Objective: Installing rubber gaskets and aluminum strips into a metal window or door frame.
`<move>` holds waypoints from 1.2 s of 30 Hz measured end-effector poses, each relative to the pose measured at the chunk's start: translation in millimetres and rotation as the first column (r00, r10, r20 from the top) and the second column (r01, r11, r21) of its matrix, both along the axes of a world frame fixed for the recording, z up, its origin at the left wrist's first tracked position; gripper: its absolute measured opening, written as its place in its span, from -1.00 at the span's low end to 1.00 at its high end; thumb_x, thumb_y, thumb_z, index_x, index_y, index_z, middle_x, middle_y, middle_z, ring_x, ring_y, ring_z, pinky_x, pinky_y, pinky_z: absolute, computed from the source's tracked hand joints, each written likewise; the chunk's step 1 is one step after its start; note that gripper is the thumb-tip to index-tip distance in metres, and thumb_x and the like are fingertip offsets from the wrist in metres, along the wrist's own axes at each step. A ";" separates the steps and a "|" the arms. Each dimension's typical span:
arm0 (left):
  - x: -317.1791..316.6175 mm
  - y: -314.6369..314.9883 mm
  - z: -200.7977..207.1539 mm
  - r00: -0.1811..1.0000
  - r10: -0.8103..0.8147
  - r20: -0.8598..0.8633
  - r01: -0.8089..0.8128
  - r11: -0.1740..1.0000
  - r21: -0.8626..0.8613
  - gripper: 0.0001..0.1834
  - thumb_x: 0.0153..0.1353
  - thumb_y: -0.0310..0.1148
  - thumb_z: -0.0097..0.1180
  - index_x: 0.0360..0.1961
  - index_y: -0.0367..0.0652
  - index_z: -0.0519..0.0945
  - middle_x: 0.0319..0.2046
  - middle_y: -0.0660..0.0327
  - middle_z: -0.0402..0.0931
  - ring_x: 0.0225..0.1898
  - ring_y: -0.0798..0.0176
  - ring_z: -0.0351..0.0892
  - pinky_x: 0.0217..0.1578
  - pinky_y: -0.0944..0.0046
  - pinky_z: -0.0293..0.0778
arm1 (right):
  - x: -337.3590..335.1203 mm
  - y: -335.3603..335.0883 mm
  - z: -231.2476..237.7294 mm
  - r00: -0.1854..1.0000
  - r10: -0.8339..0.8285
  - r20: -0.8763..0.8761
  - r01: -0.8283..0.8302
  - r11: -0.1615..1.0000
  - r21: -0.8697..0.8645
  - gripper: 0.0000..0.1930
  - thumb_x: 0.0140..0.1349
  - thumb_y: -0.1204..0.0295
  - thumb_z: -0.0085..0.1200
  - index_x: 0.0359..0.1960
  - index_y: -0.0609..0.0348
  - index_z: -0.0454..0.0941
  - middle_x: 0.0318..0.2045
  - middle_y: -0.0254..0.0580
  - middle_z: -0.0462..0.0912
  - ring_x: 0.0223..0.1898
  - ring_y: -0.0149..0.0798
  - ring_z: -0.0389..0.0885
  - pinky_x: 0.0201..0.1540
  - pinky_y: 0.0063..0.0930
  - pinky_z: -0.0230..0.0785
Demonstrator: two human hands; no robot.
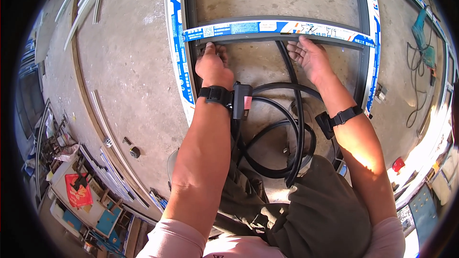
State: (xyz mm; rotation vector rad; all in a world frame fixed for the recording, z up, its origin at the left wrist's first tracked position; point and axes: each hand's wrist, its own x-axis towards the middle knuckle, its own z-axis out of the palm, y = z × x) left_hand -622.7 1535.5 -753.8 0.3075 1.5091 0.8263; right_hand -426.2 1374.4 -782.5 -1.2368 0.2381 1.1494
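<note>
A dark window frame with blue and white protective film lies in front of me, crossed by a crossbar. My left hand is closed at the crossbar's left end by the corner; its thumb presses against the dark edge, and what the fingers hold is hidden. My right hand is under the crossbar, right of the middle, its thumb at the near edge and its fingers loosely curled and apart. Just left of those fingers, a black rubber strip rises to the crossbar from a loose coil between my legs.
A green power tool with a cord lies at the right. On the left floor are a tape measure, long thin profiles and a cluttered bench. A red round object sits at the lower right.
</note>
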 end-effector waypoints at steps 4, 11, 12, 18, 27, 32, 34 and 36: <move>6.5 -2.5 2.9 0.998 -0.020 -0.061 0.021 1.000 0.018 -0.86 0.39 -0.37 0.04 -0.17 -0.23 0.48 -0.39 0.18 0.58 -0.43 0.29 0.55 -0.46 0.37 0.43 | -15.7 14.8 -0.7 1.000 0.013 0.004 -0.013 1.000 -0.006 -0.80 0.26 0.43 0.15 -0.15 0.26 0.57 -0.32 -0.11 0.70 -0.31 -0.27 0.69 -0.23 -0.44 0.56; 5.3 2.6 -3.7 0.993 -0.104 -0.065 0.104 0.995 0.003 -0.84 0.40 -0.32 0.03 -0.11 -0.17 0.49 -0.30 0.20 0.61 -0.38 0.26 0.59 -0.40 0.31 0.44 | -14.3 11.9 4.7 0.981 0.192 -0.017 -0.193 0.973 -0.130 -0.78 0.28 0.30 0.12 -0.18 0.19 0.53 -0.36 -0.18 0.69 -0.37 -0.33 0.67 -0.30 -0.47 0.54; 5.8 1.8 -6.1 0.992 -0.112 -0.061 0.112 0.994 -0.009 -0.84 0.41 -0.31 0.01 -0.11 -0.16 0.50 -0.31 0.20 0.62 -0.39 0.27 0.59 -0.41 0.30 0.43 | -13.9 3.8 18.4 0.980 0.196 -0.029 -0.199 0.971 -0.131 -0.78 0.28 0.30 0.12 -0.18 0.19 0.53 -0.36 -0.18 0.69 -0.37 -0.33 0.67 -0.30 -0.47 0.54; -12.3 21.2 2.4 0.963 -0.212 -0.167 0.197 0.975 -0.102 -0.84 0.40 -0.31 0.02 -0.20 -0.18 0.52 -0.38 0.18 0.61 -0.45 0.25 0.56 -0.46 0.29 0.37 | -31.0 -49.2 143.9 0.018 0.969 0.247 -0.899 0.124 -0.420 -0.63 0.19 0.27 0.19 -0.07 0.25 0.48 -0.33 0.02 0.65 -0.25 -0.05 0.67 -0.24 -0.22 0.49; -37.0 33.3 -92.6 0.813 -0.491 -0.313 0.531 0.846 0.050 -0.88 0.39 -0.36 0.01 -0.15 -0.11 0.54 -0.37 0.21 0.62 -0.46 0.21 0.58 -0.49 0.26 0.36 | 21.3 -64.5 259.0 -0.142 0.932 0.334 -0.785 0.100 -0.612 -0.61 0.19 0.20 0.22 -0.08 0.23 0.57 -0.32 0.00 0.70 -0.24 -0.04 0.71 -0.13 -0.26 0.52; -1.0 6.6 -25.9 0.957 -0.290 -0.011 0.282 0.936 -0.210 -0.85 0.42 -0.32 -0.04 -0.15 -0.13 0.54 -0.36 0.17 0.63 -0.47 0.18 0.59 -0.52 0.26 0.34 | -22.8 -35.3 116.1 0.440 0.822 0.361 -0.770 0.552 -0.320 -0.60 0.35 0.17 0.06 -0.04 0.31 0.56 -0.36 -0.17 0.68 -0.33 -0.34 0.63 -0.18 -0.46 0.48; 4.5 8.1 -6.1 0.947 -0.319 -0.047 0.303 0.931 -0.203 -0.82 0.45 -0.29 -0.09 -0.12 -0.14 0.50 -0.35 0.14 0.63 -0.46 0.18 0.59 -0.52 0.27 0.36 | -45.5 -22.6 74.9 0.606 0.750 0.265 -0.699 0.661 -0.274 -0.58 0.36 0.12 0.05 -0.08 0.30 0.56 -0.33 -0.15 0.67 -0.32 -0.35 0.64 -0.23 -0.50 0.48; -0.2 16.8 -3.4 0.979 -0.188 0.080 0.198 0.969 -0.148 -0.80 0.47 -0.27 -0.15 -0.09 -0.12 0.45 -0.33 0.11 0.62 -0.43 0.18 0.60 -0.49 0.28 0.39 | -69.3 2.9 54.4 0.711 0.696 0.102 -0.668 0.713 -0.211 -0.57 0.35 0.10 0.06 -0.07 0.29 0.54 -0.30 -0.13 0.67 -0.32 -0.34 0.64 -0.25 -0.49 0.49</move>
